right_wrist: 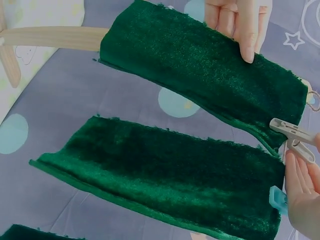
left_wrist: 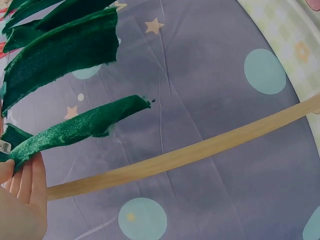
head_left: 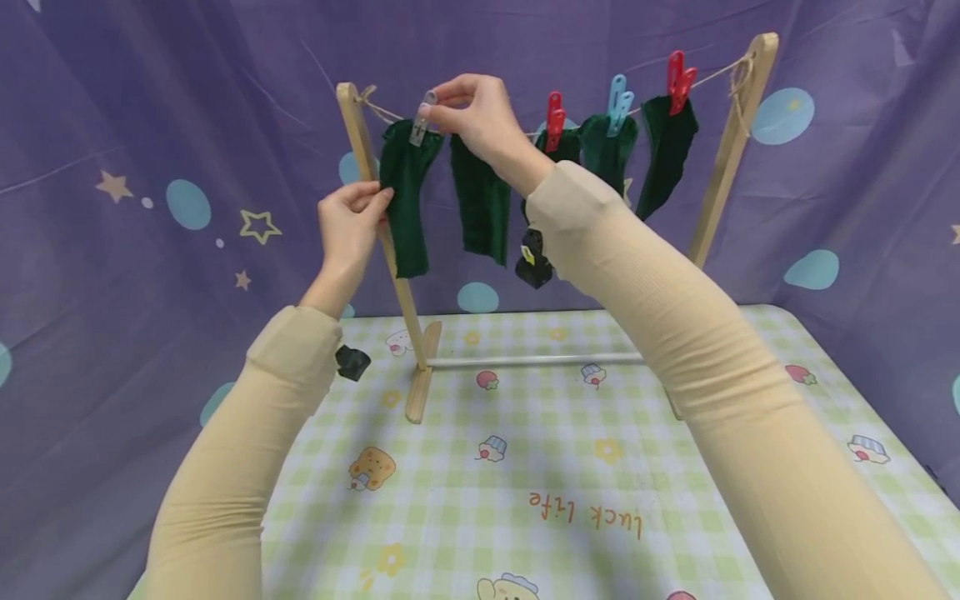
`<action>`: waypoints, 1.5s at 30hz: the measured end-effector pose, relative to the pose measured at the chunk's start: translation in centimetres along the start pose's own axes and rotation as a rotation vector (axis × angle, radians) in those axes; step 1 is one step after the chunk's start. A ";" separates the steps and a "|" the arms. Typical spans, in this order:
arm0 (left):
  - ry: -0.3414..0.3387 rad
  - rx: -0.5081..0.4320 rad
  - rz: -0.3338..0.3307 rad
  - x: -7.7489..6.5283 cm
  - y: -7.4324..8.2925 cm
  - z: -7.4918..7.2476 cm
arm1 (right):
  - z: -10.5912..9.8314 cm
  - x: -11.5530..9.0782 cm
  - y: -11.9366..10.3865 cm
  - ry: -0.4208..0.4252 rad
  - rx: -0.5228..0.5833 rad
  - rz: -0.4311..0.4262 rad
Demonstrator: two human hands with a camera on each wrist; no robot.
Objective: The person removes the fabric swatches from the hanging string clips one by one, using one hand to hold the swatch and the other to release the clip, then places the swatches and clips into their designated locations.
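Note:
A strip of dark green velvety cloth [head_left: 406, 208] hangs at the left end of a string line. My left hand [head_left: 348, 225] pinches its left edge between thumb and fingers, partway down from the top. At the top of that cloth, my right hand [head_left: 483, 117] holds a grey clothespin [right_wrist: 295, 131] by its handle end. In the right wrist view the pin's tip lies over the cloth's upper corner. Just beside it hangs a second green cloth [right_wrist: 165, 175], with a light blue clothespin [right_wrist: 278, 200] at its top edge, partly behind my right hand.
Several more green cloths hang to the right under red clothespins [head_left: 555, 122] and a blue clothespin [head_left: 618, 107]. Wooden posts [head_left: 408, 308] carry the line, joined low by a white rod [head_left: 536, 361]. Beneath is a checked tablecloth [head_left: 450, 508]; a purple curtain [head_left: 247, 108] hangs behind.

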State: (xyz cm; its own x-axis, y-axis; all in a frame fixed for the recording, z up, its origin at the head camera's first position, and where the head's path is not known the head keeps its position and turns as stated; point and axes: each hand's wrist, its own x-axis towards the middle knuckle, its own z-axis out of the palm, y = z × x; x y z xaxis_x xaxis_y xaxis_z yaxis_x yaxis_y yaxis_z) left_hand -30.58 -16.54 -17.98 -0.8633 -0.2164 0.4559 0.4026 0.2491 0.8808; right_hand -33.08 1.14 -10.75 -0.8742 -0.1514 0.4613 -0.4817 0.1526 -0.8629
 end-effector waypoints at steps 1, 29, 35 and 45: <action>0.000 0.000 0.003 0.0 0.0 0.0 | 0.0 0.0 0.0 0.011 -0.004 -0.014; -0.064 -0.047 0.011 -0.6 1.2 -1.1 | -1.3 -0.5 -0.5 0.218 0.205 -0.039; -0.121 -0.034 0.005 -1.0 1.3 -1.5 | -2.4 -0.7 -0.6 0.205 0.250 -0.017; -0.188 0.202 -0.048 -2.1 0.6 -3.7 | -3.9 -2.4 -0.3 0.112 0.223 -0.018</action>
State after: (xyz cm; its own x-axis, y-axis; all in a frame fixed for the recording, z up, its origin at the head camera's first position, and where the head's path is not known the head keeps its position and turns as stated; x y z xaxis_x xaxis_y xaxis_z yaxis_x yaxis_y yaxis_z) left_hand -27.43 -19.41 -17.96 -0.9290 -0.0582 0.3655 0.3070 0.4304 0.8488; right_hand -31.09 5.28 -10.80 -0.8728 -0.0406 0.4863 -0.4830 -0.0705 -0.8728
